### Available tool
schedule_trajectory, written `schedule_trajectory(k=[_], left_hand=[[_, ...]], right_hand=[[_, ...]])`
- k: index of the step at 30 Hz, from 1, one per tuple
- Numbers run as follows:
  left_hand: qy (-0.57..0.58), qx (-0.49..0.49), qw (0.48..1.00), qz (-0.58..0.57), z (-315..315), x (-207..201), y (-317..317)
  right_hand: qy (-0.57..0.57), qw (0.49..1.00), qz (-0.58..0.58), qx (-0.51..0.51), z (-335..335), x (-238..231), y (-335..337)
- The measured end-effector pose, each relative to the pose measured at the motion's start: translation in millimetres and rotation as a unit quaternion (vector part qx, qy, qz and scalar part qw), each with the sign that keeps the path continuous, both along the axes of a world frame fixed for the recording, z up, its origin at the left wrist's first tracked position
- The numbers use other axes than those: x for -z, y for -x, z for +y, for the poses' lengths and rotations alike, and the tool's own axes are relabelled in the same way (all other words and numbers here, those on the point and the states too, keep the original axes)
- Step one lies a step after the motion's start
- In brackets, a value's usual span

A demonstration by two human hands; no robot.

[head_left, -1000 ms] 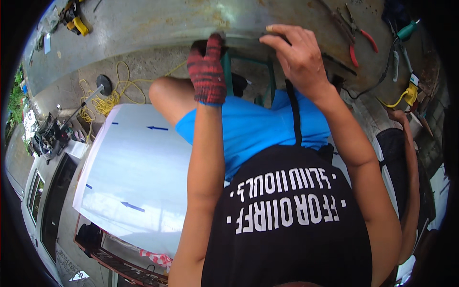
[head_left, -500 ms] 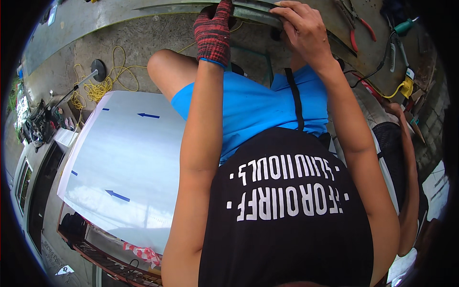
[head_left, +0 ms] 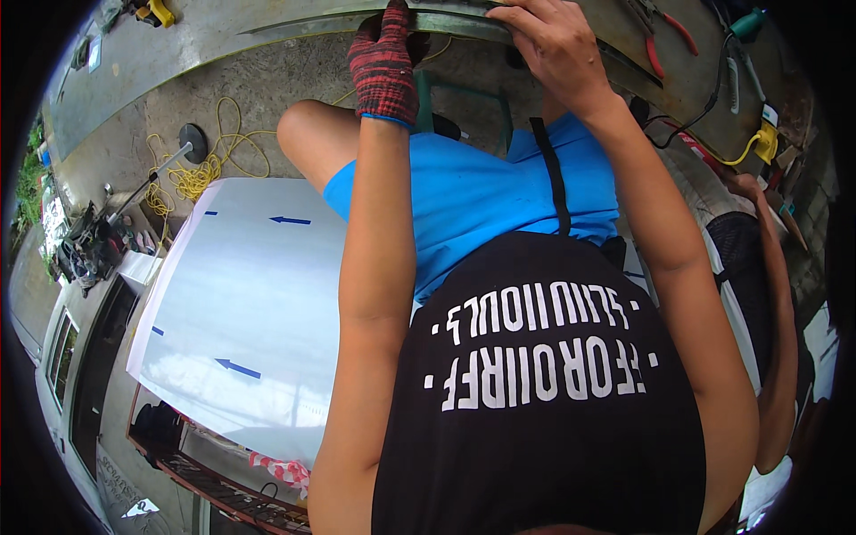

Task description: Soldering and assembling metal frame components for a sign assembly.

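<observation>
A long, thin metal strip [head_left: 464, 25] lies across the top of the view, along the near edge of the grey work surface. My left hand [head_left: 385, 71], in a red and black knitted glove, is closed round the strip, its thumb on top and pointing away from me. To the right, my bare right hand [head_left: 562, 53] bends over the strip with thumb and fingertips pinched at its edge. The frame's upper rim cuts off part of both grips.
Red-handled pliers [head_left: 655, 58] lie on the work surface [head_left: 160, 62] at the right. A tangled yellow cord [head_left: 192, 178] is on the ground. Left of me stands a large pale sheet [head_left: 259, 294] with blue arrows. Another person's arm [head_left: 777, 312] shows at far right.
Both my hands have shifted slightly left, and the right fingertips now sit nearer the left hand. The view has turned a little, bringing a yellow tool in at the upper left.
</observation>
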State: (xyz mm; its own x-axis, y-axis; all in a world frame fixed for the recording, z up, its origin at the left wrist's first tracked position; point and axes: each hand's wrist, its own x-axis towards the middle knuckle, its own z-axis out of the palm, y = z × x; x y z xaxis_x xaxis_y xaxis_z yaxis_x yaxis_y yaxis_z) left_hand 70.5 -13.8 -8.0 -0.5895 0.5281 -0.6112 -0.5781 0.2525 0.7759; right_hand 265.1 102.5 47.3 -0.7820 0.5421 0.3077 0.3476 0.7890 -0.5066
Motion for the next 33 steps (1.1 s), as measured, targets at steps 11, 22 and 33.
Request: schedule_trajectory(k=[11,22,33], left_hand=[[0.054,0.008,0.998,0.032,4,-5,-3],[0.062,0.021,0.994,0.086,4,9,-2],[0.049,0.053,0.985,0.158,-3,7,-11]], right_hand=[[0.004,1.0,-0.005,0.006,-3,-2,-2],[0.032,0.999,0.002,0.002,-1,-8,-2],[0.047,0.999,0.021,0.013,9,-16,-3]])
